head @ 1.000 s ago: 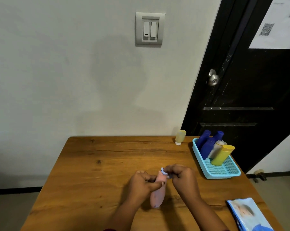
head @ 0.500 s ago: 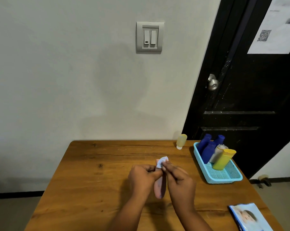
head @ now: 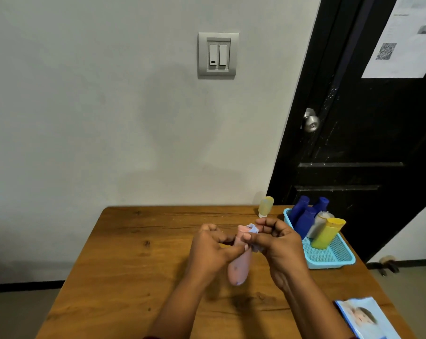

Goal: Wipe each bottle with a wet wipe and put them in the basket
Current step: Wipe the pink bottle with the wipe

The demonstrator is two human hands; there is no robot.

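Note:
My left hand point(head: 210, 250) grips a pink bottle point(head: 240, 265) held upright above the middle of the wooden table point(head: 133, 265). My right hand point(head: 278, 243) pinches a small crumpled wet wipe point(head: 253, 230) against the bottle's upper end. A light blue basket point(head: 329, 258) at the table's right side holds several bottles: dark blue ones point(head: 303, 216), a grey one point(head: 318, 222) and a yellow one point(head: 328, 233). A pale yellow bottle point(head: 265, 206) stands on the table just left of the basket, near the far edge.
A pack of wet wipes point(head: 366, 319) lies at the table's near right corner. A wall with a light switch point(head: 218, 55) rises behind the table. A black door point(head: 378, 143) with a knob stands to the right.
Both hands lifted the pink bottle slightly and turned it more upright. My right hand slid the wipe along the bottle's top end. The view shifted down a little.

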